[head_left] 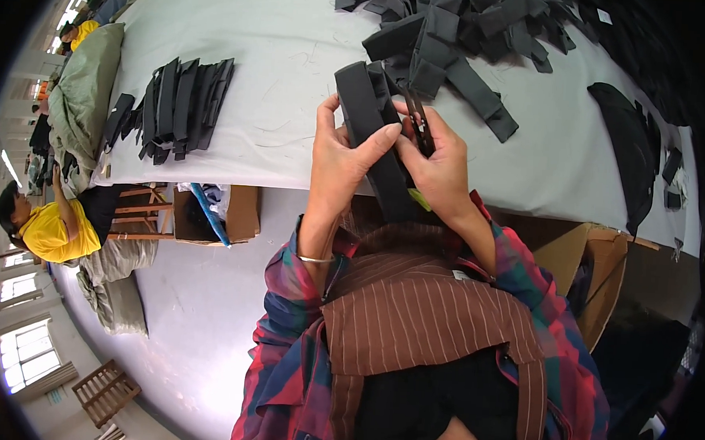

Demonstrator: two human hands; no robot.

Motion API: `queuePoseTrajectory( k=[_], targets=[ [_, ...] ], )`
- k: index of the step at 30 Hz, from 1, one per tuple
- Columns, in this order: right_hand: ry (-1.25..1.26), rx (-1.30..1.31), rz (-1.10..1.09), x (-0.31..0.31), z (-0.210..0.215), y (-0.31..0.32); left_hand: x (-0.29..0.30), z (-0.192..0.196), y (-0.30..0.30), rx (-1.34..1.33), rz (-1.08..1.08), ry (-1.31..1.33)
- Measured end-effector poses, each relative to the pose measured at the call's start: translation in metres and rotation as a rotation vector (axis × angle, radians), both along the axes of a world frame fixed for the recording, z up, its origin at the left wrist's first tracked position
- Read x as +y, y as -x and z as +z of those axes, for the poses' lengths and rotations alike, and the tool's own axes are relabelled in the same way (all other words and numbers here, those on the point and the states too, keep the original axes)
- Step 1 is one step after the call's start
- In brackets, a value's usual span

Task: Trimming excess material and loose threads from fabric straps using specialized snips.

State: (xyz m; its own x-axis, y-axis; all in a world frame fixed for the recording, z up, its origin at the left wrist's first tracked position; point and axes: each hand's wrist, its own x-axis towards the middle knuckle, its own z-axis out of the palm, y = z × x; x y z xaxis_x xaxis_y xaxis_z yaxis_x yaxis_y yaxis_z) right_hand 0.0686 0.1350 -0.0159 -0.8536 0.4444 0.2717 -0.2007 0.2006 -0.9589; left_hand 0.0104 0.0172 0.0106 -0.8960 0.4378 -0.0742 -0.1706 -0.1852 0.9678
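My left hand (342, 152) grips a folded black fabric strap (366, 113) held upright over the near edge of the white table (298, 50). My right hand (443, 165) pinches the same strap from the right and also holds small black thread snips (419, 121) whose blades point up along the strap. The strap's lower end runs down between both hands toward my lap. A thin bangle sits on my left wrist.
A loose heap of black straps (466, 31) lies at the table's far middle. A neat row of straps (179, 107) lies at left. A dark fabric piece (631, 147) is at right. Cardboard boxes (233, 214) stand below the table. A seated person in yellow (49, 232) is at far left.
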Motion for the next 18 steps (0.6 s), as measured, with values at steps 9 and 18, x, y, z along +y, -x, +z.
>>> queuePoseTrajectory(
  k=[9,18],
  targets=[
    [-0.001,-0.028,0.061,0.028,-0.037,0.000,0.014,-0.031,0.012,-0.129,-0.096,0.025],
    [-0.310,-0.307,-0.084,0.082,-0.013,-0.031,0.019,-0.049,0.011,-0.146,-0.124,-0.030]
  ],
)
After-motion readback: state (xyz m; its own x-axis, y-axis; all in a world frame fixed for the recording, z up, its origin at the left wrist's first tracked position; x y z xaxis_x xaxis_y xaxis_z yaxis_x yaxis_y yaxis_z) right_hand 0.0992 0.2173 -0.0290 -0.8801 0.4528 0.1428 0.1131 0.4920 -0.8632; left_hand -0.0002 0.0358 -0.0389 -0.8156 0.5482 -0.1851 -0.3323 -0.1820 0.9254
